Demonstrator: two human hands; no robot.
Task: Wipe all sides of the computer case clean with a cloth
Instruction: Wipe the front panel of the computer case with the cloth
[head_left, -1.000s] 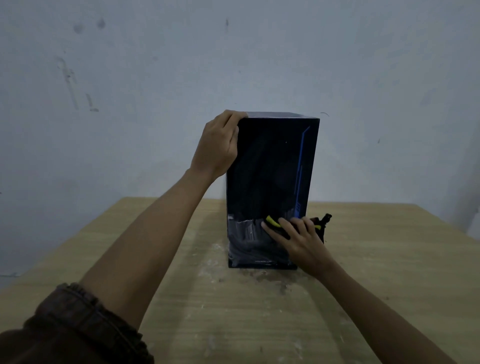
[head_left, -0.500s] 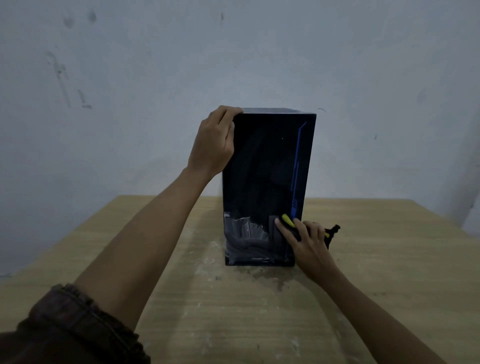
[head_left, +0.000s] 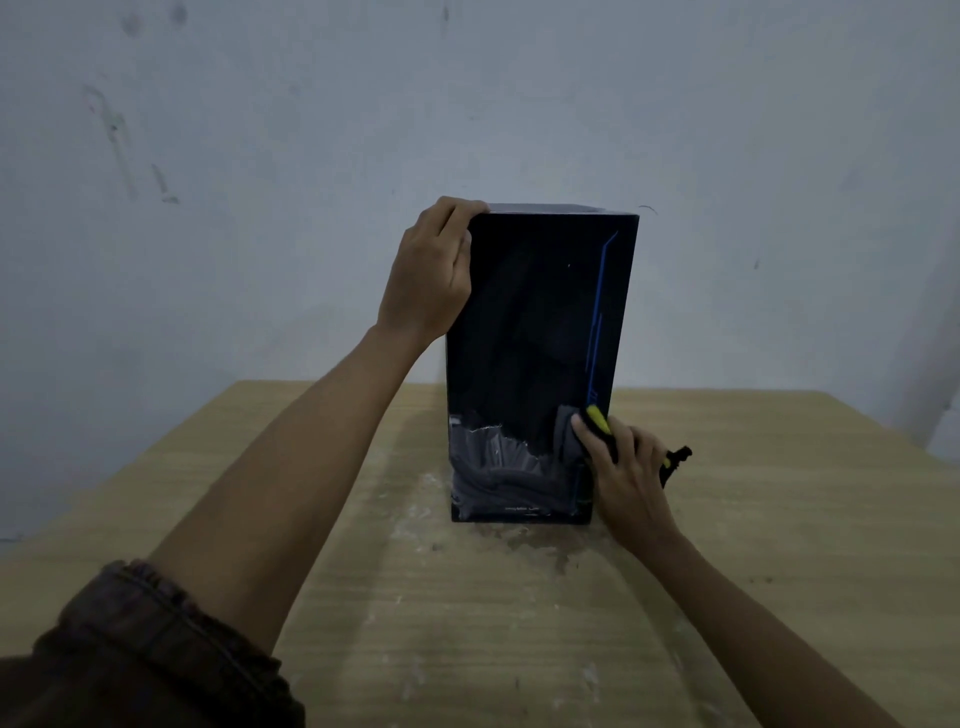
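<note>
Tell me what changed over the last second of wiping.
The right hand slid the cloth rightward along the lower front of the computer case, reaching its right edge. The left hand still grips the top left corner; the case stays upright on the table.

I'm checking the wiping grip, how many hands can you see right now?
2. The left hand grips the top left corner of the computer case; the right hand presses the cloth against its lower right edge.
</note>
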